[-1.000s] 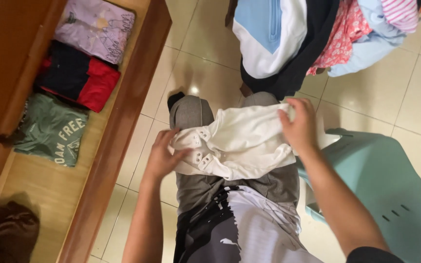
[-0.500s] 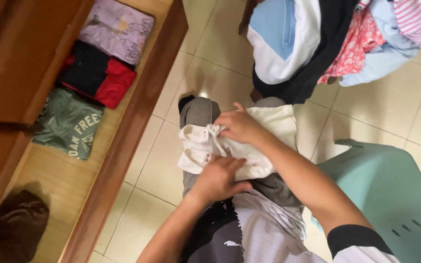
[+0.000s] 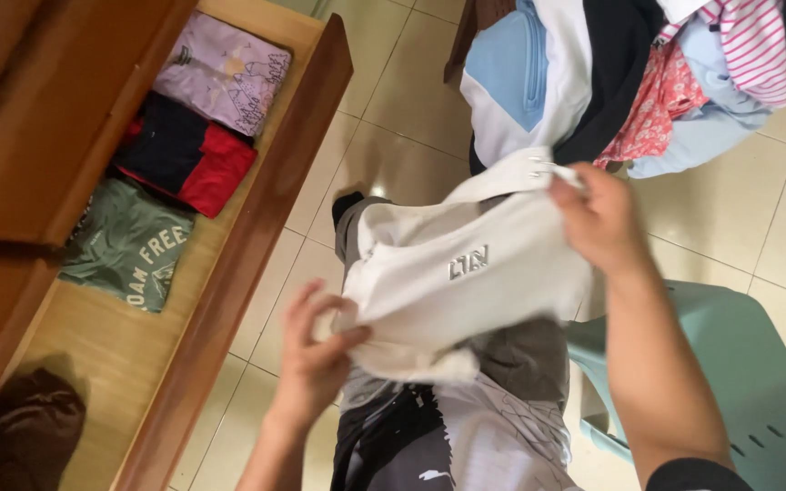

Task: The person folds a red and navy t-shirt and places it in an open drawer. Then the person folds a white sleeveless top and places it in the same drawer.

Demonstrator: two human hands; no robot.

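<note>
Left hand (image 3: pixel 316 359) pinches lower edge of white garment (image 3: pixel 466 273); right hand (image 3: pixel 598 218) clamps upper corner at 1 o'clock. Garment stretches between hands, above lap, centre frame. Best kept taut, edges level, to avoid creases. Wooden drawer (image 3: pixel 229 273) at 9 o'clock: three folded shirts, one dark bundle. One heap of clothes (image 3: pixel 629 73) at 12 o'clock. One green chair (image 3: pixel 748 382) at 4 o'clock.

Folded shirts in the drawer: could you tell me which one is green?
The green shirt lies nearest the camera in the row, below the navy-and-red one and the lilac one.
</note>
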